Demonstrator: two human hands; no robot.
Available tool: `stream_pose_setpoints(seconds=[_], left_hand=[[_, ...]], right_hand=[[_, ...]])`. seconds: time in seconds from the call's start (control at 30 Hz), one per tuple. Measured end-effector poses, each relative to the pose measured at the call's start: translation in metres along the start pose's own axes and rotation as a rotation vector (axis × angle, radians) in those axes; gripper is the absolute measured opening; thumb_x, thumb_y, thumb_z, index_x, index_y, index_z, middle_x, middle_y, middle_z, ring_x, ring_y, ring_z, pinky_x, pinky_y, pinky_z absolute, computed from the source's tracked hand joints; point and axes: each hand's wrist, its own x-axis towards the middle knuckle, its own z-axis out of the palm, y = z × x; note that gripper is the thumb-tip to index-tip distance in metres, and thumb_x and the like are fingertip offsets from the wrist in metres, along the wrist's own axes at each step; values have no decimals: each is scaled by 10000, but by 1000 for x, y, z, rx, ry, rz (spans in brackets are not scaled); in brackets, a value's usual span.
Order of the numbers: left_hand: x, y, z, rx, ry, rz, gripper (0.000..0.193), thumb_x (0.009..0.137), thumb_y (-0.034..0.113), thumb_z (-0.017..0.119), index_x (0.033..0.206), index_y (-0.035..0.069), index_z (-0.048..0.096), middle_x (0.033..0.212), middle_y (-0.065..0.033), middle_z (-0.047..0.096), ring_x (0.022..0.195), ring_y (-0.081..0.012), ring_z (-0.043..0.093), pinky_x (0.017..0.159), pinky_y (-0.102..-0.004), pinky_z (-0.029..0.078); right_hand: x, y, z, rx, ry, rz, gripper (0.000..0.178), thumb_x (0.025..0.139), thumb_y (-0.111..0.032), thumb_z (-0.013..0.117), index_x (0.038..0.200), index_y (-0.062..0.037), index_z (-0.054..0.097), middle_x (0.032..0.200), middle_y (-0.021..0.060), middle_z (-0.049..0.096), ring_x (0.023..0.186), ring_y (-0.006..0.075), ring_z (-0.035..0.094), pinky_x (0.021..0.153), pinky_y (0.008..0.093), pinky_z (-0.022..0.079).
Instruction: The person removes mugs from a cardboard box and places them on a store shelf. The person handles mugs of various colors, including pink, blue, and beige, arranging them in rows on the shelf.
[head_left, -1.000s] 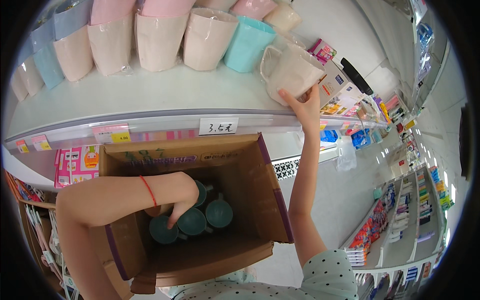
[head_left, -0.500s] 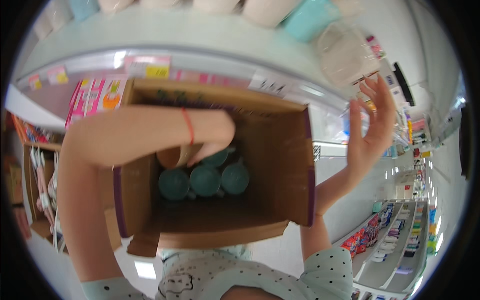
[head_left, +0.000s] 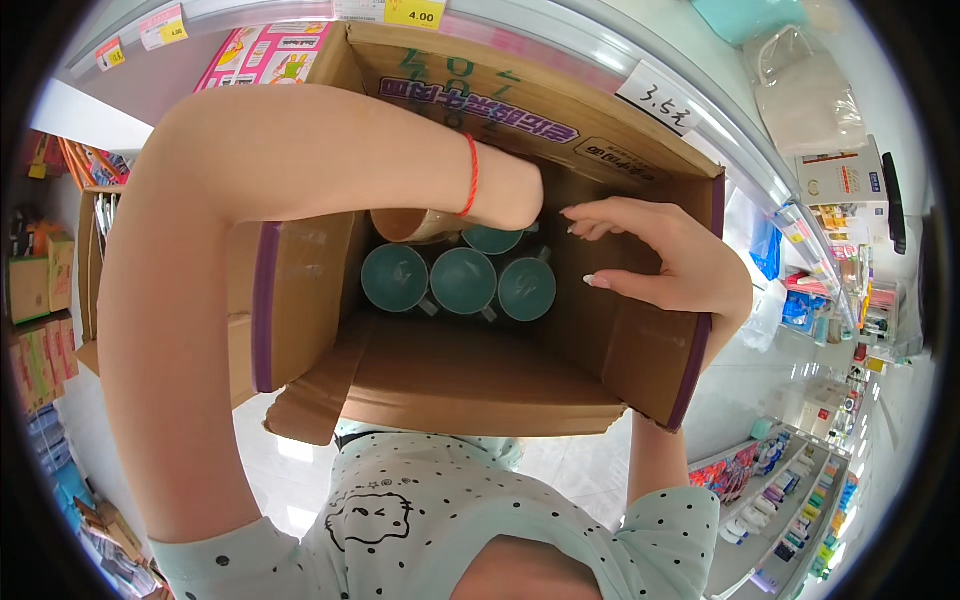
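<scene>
An open cardboard box (head_left: 480,375) stands in front of me with several mugs inside. Three teal mugs (head_left: 463,283) form the near row, mouths up, handles toward the lower right. Behind them another teal mug (head_left: 492,240) is partly covered by my left arm, and so is a brown mug (head_left: 398,224). My left hand (head_left: 512,192), red cord at its wrist, reaches down into the box above the back mugs; its fingers are hidden. Over the box's right side wall, my right hand (head_left: 672,250) is open, fingers stretched toward the left hand, holding nothing.
A shelf edge with price tags (head_left: 660,95) runs behind the box. Pink printed packages (head_left: 265,60) lie at the far left of the box, and a wrapped cream container (head_left: 805,90) stands on the shelf at right. Stocked store racks (head_left: 780,510) appear lower right.
My right hand has come from beside the shelf, right of the box, leftward over the box's opening. My left hand stays inside the box. The view has shifted, showing less of the shelf top.
</scene>
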Motion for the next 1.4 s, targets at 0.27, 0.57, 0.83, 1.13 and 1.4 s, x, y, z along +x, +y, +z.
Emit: stream_pose_setpoints(seconds=[0.27,0.57,0.83,1.13,1.4], left_hand=[[7,-15,2,-78,738,79,400,581,313,841,863,62,711,890,-89,693,808,-263,653,740,-345,540],[-2,-16,7,-270,924,58,50,617,67,625,641,23,618,689,-126,620,637,-307,570,589,-378,486],[-48,-39,-2,-405,771,418,304,772,74,512,1029,95,674,738,-113,615,636,-286,535,582,-385,436],[-84,-40,-1,-687,1410,985,210,814,133,586,932,11,711,666,-41,656,570,-97,575,531,-242,437],[-92,-50,11,-1223,1107,1201,194,889,80,601,935,-104,639,605,-75,637,495,-89,561,462,-217,423]], right_hand=[[-7,-1,0,106,134,52,463,801,-112,731,1214,-6,548,1026,146,650,953,255,628,837,342,494],[-8,2,-2,41,212,195,626,741,-227,800,1251,21,535,1178,155,614,1053,251,593,913,345,472],[-8,-6,-12,154,28,213,848,589,-268,888,1292,6,500,1292,149,538,1169,253,524,967,368,442],[-22,-13,-13,253,-5,0,906,580,-194,892,1349,-42,438,1264,108,554,1178,239,513,1012,343,402],[-5,0,-7,214,-92,129,900,663,-199,858,1409,-43,381,1303,109,531,1152,232,537,999,348,416]])
